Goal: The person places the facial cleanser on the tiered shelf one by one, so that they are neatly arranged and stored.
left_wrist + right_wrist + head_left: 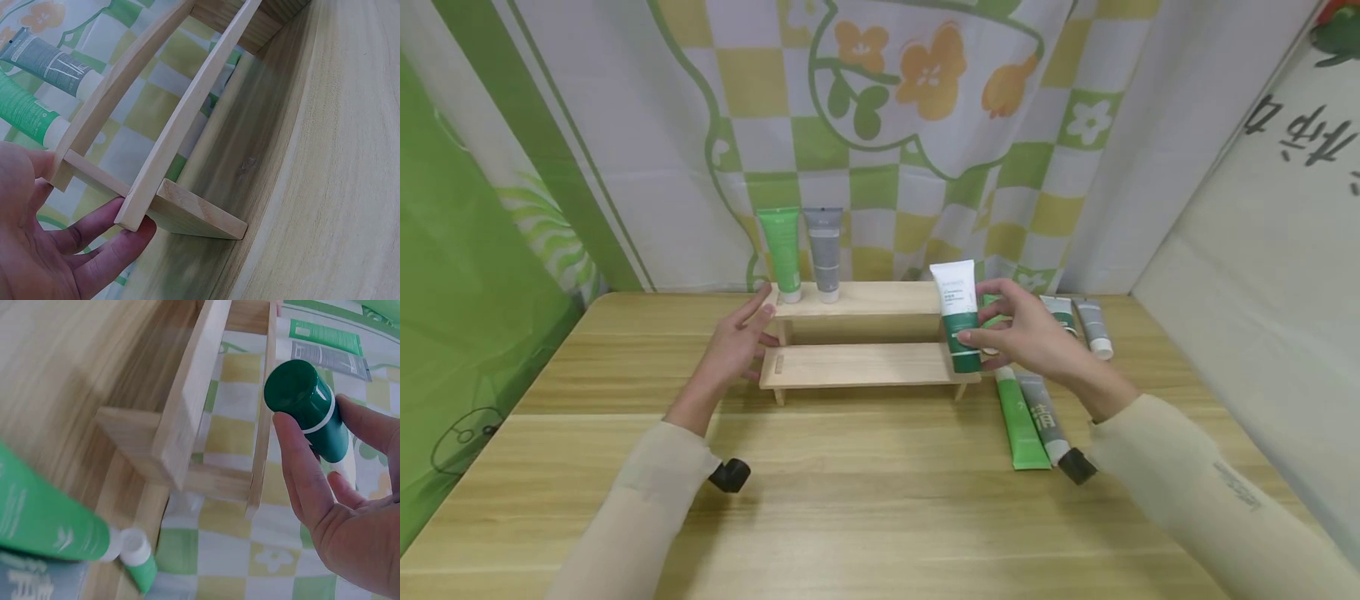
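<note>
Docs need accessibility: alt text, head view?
A person's right hand holds a white and dark green plastic squeeze tube, cap down, near the right end of a two-tier pale wooden shelf; the left hand touches its left end. A bright green tube and a grey tube stand on the upper tier; more tubes lie at right.

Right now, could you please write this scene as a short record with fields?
Right hand: holds white-and-green tube, cap-down
Left hand: touches left end of wooden rack
Upper shelf: green tube, grey tube, both standing cap-down
Table, right side: lying tubes, green and grey among them
Behind: checked curtain with flowers
</note>
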A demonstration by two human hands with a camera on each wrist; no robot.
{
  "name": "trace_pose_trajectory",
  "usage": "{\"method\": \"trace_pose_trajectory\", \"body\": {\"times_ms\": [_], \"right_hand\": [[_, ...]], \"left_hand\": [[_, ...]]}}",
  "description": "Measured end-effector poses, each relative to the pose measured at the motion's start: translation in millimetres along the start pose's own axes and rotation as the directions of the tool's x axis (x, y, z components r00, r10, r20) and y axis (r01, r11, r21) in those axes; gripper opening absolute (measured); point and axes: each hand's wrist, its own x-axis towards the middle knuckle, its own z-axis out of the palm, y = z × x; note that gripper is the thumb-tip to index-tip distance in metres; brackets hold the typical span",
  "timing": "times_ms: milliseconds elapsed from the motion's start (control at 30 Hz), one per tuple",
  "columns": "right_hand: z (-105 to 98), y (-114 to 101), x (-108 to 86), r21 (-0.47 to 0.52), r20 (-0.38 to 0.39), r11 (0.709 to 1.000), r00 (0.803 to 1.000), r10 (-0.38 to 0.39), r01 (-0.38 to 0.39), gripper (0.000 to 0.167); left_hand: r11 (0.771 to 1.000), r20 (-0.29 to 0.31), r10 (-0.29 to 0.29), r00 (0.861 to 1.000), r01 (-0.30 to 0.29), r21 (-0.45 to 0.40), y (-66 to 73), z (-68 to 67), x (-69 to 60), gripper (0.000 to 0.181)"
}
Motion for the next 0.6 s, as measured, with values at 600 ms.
{"method": "trace_pose_trajectory", "body": {"times_ms": [600], "right_hand": [[41,-29,50.6,0.118,-0.112,0.975,0.978,-0.178,0.191,0.072]], "left_hand": [[1.000,-0.004,0.005,1.000,-0.005,0.005,-0.5,0.1,0.4,0.057]]}}
